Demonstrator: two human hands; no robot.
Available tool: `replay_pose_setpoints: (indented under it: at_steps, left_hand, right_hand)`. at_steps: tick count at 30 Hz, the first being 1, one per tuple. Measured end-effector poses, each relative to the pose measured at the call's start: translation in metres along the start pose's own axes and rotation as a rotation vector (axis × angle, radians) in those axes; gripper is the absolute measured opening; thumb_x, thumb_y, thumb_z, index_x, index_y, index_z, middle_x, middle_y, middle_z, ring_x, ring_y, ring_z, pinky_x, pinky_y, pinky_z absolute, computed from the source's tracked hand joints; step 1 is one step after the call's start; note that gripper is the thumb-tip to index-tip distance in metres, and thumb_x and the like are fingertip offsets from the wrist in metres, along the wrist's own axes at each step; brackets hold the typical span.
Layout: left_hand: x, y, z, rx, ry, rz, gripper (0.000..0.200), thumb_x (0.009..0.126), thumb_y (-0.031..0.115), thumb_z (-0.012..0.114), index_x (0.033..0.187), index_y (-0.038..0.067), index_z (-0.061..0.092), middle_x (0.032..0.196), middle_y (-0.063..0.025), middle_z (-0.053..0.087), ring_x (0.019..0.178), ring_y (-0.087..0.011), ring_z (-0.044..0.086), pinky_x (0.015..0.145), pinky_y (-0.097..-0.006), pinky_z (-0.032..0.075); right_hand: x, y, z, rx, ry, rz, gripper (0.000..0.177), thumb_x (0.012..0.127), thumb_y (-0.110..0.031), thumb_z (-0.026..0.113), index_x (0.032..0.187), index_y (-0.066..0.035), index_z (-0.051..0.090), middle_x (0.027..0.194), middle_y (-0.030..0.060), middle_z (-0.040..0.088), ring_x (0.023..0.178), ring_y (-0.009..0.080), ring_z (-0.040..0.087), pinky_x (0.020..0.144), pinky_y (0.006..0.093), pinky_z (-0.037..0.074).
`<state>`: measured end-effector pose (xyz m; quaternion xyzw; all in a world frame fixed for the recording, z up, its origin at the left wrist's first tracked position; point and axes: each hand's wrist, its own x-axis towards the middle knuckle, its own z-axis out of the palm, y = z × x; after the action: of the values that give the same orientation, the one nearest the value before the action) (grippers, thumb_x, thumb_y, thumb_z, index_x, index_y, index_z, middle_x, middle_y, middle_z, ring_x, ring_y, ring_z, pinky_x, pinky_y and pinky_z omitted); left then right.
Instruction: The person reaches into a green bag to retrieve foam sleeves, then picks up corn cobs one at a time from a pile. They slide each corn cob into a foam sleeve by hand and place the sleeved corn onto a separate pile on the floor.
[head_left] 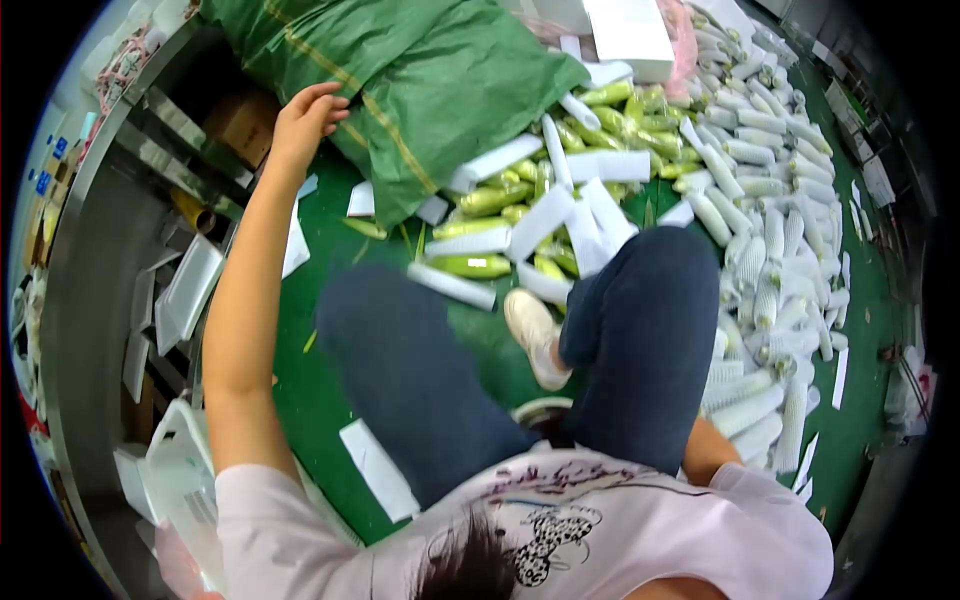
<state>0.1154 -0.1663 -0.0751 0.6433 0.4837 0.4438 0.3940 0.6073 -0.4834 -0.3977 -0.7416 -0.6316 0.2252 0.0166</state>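
My left hand [308,122] is raised at the upper left, beside the large green sack [400,90]. Its fingers are slightly bent and apart, with nothing seen in them. Only part of my right arm [706,452] shows, by my right thigh; that hand is hidden behind the leg. Beyond my knees lie green corn cobs [485,200], mixed with white foam net sleeves [540,222]. On the right is a big pile of cobs in white netting [765,250].
A white box [630,40] stands at the top. At the left are a metal frame [60,300], white trays [190,290] and a white basket [180,470]. A loose white sleeve [380,470] lies on the green floor [320,410] by my left leg.
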Motion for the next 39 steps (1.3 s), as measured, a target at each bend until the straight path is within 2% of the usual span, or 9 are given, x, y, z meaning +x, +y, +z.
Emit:
replay_pose_setpoints:
  at_steps: [4,7,11,16,21,26,30,34,39]
  left_hand:
    - [0.026,-0.027,0.062,0.482,-0.183,0.401,0.028,0.088,0.016,0.058,0.114,0.006,0.062,0.096,-0.0122,0.068,0.086,-0.0256,0.066,0.080,-0.0332,0.051]
    - [-0.002,-0.127,0.107,0.869,-0.857,0.439,0.020,0.080,0.014,0.061,0.099,0.007,0.062,0.092,-0.0149,0.063,0.088,-0.0354,0.062,0.074,-0.0464,0.050]
    - [-0.085,-0.264,0.134,0.861,-1.713,0.449,0.052,0.080,0.027,0.066,0.130,0.017,0.054,0.106,-0.0131,0.060,0.093,-0.0336,0.062,0.079,-0.0454,0.052]
    - [-0.149,-0.349,0.179,0.971,-1.255,0.787,0.066,0.075,0.022,0.070,0.136,0.022,0.047,0.111,-0.0091,0.053,0.104,-0.0287,0.054,0.080,-0.0370,0.046]
    - [-0.121,-0.282,0.225,0.679,-1.068,0.334,0.067,0.073,0.006,0.069,0.135,0.012,0.045,0.111,-0.0157,0.053,0.098,-0.0352,0.056,0.082,-0.0433,0.048]
    - [-0.101,-0.200,0.292,0.483,-0.727,0.483,0.078,0.079,0.020,0.072,0.143,0.000,0.033,0.141,-0.0221,0.040,0.130,-0.0419,0.038,0.108,-0.0486,0.029]
    - [-0.092,-0.083,0.355,0.128,-0.441,0.681,0.077,0.086,0.022,0.064,0.148,0.000,0.023,0.152,-0.0205,0.029,0.139,-0.0372,0.029,0.113,-0.0471,0.023]
    - [-0.097,-0.043,0.391,-0.727,-0.807,-0.238,0.071,0.091,0.036,0.054,0.147,0.004,0.026,0.148,-0.0173,0.035,0.139,-0.0292,0.033,0.111,-0.0429,0.030]
    - [-0.133,-0.110,0.408,-0.495,-0.786,-0.603,0.050,0.100,0.046,0.035,0.123,0.005,0.052,0.111,-0.0118,0.061,0.102,-0.0205,0.059,0.089,-0.0330,0.048]
  right_hand:
    - [0.028,0.022,0.056,-0.142,-0.256,0.086,0.027,0.087,-0.023,0.057,0.104,-0.003,0.065,0.106,0.0152,0.061,0.101,0.0323,0.059,0.086,0.0411,0.047]
    - [0.041,0.024,0.068,-0.172,-0.329,0.104,0.026,0.086,-0.023,0.057,0.102,-0.003,0.065,0.104,0.0150,0.061,0.100,0.0326,0.059,0.086,0.0416,0.047]
    - [0.036,0.027,0.076,-0.108,-0.264,0.121,0.025,0.086,-0.023,0.057,0.100,-0.003,0.066,0.101,0.0148,0.061,0.098,0.0330,0.059,0.085,0.0423,0.048]
    - [-0.008,-0.006,0.048,0.166,0.210,0.261,0.017,0.080,-0.017,0.065,0.090,-0.003,0.063,0.091,0.0150,0.057,0.092,0.0366,0.056,0.079,0.0456,0.046]
    - [-0.029,-0.036,0.017,0.286,0.661,0.605,0.021,0.086,-0.015,0.062,0.099,0.001,0.063,0.092,0.0183,0.055,0.088,0.0360,0.054,0.078,0.0429,0.044]
    - [0.018,-0.056,-0.022,0.612,0.996,0.381,0.045,0.084,-0.007,0.060,0.128,0.000,0.053,0.117,0.0162,0.060,0.109,0.0275,0.057,0.096,0.0352,0.043]
    - [0.038,-0.115,-0.098,0.952,0.745,-0.071,0.070,0.072,-0.003,0.062,0.140,-0.009,0.046,0.137,0.0167,0.053,0.121,0.0308,0.055,0.100,0.0372,0.044]
    - [0.029,-0.132,-0.114,1.523,0.680,-0.187,0.057,0.088,-0.020,0.061,0.140,-0.004,0.044,0.106,0.0100,0.063,0.093,0.0177,0.061,0.079,0.0298,0.050]
    - [0.056,-0.111,-0.061,1.745,0.549,0.235,0.044,0.093,-0.032,0.061,0.129,-0.007,0.056,0.080,-0.0013,0.059,0.061,0.0047,0.049,0.048,0.0211,0.039]
